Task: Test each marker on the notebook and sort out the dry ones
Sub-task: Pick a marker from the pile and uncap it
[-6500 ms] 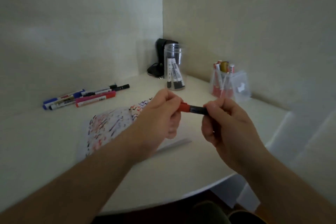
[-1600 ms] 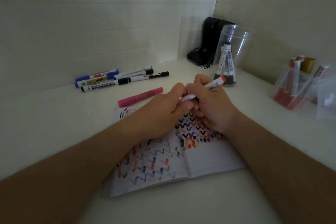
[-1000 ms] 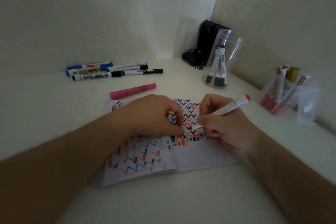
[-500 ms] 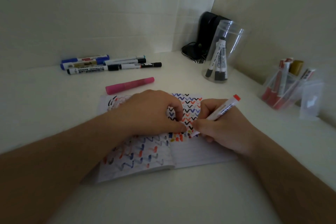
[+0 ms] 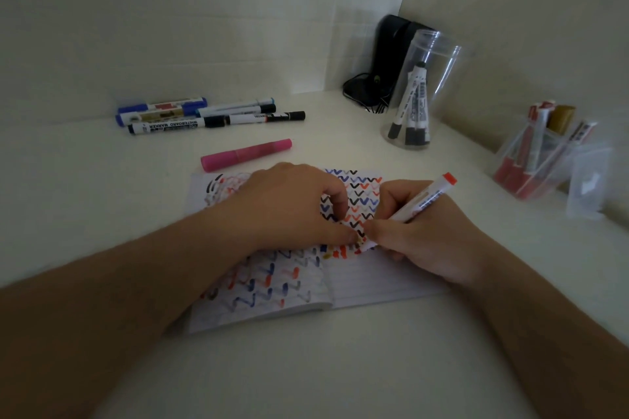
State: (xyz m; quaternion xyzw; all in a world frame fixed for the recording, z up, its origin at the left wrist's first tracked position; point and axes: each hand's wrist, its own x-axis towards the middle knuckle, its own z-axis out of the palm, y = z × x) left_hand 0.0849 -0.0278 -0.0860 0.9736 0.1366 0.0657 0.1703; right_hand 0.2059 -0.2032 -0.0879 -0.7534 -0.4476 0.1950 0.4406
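The white counter (image 5: 102, 214) is the biggest thing here. The open notebook (image 5: 374, 282) lies on it, full of colored zigzags. The left hand (image 5: 289, 207) presses down on the page with its fingers curled. The right hand (image 5: 429, 241) pinches a white marker (image 5: 420, 204) with an orange end, tip on the paper.

At ten o'clock lies a row of markers (image 5: 211, 116). At one o'clock stands a clear jar (image 5: 418, 95). At three o'clock is a clear holder (image 5: 541, 153).

The page is crowded, so I think a faint new line could get lost and a dry marker might be missed.
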